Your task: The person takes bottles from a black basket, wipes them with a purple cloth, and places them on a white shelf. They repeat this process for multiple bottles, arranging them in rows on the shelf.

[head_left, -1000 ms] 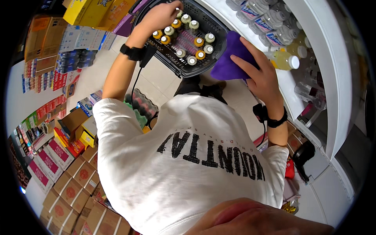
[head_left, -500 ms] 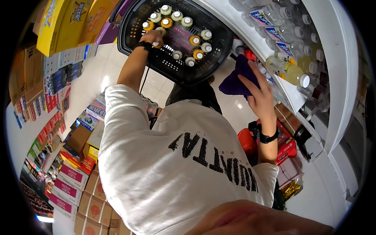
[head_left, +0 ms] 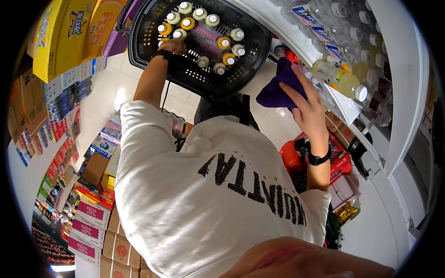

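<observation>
A black perforated basket holds several small bottles with white caps, some pale green and some orange. My left hand reaches into its near left part, fingers curled down over an orange bottle that it largely covers; the fingertips are hidden. My right hand grips a bunched purple cloth to the right of the basket, beside the shelf. A large bottle of pale yellow drink lies tilted on the shelf edge near that hand.
A white curved shelf on the right carries several clear bottles. Yellow cartons are stacked at the upper left, brown boxes and white-and-pink boxes at the lower left. A red box stands beneath the shelf.
The view has shifted slightly, so the basket appears farther left and higher. My left hand has moved a little left among the bottles. The right hand still holds the cloth.
</observation>
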A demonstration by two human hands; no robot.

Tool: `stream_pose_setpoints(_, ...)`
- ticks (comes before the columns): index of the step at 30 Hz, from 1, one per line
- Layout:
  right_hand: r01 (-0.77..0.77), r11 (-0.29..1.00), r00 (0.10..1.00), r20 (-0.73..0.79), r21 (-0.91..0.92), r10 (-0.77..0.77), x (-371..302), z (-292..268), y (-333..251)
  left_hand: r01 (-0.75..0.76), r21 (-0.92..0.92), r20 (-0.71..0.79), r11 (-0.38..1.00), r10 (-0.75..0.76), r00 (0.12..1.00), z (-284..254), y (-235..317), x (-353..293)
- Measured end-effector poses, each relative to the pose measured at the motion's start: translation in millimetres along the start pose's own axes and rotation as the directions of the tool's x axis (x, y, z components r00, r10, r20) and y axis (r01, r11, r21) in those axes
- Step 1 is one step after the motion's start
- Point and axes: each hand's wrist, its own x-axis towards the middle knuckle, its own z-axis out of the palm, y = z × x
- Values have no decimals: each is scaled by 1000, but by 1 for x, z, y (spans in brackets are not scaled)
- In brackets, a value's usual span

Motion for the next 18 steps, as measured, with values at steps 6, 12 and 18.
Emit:
stream_pose_setpoints(6,86,996,996,-38,31,-84,-2,2,0,-143,59,-97,988,148,984,-32,-7,-32)
stream_pose_setpoints(12,314,947,945,-122,70,-304,3,-3,4,-382,460,-370,802,564,738,-84,69,-215)
stream_pose_setpoints(18,533,792,825,-387,297,-411,19,-43,-13,-403,663,-502,631,774,385,-117,192,-439)
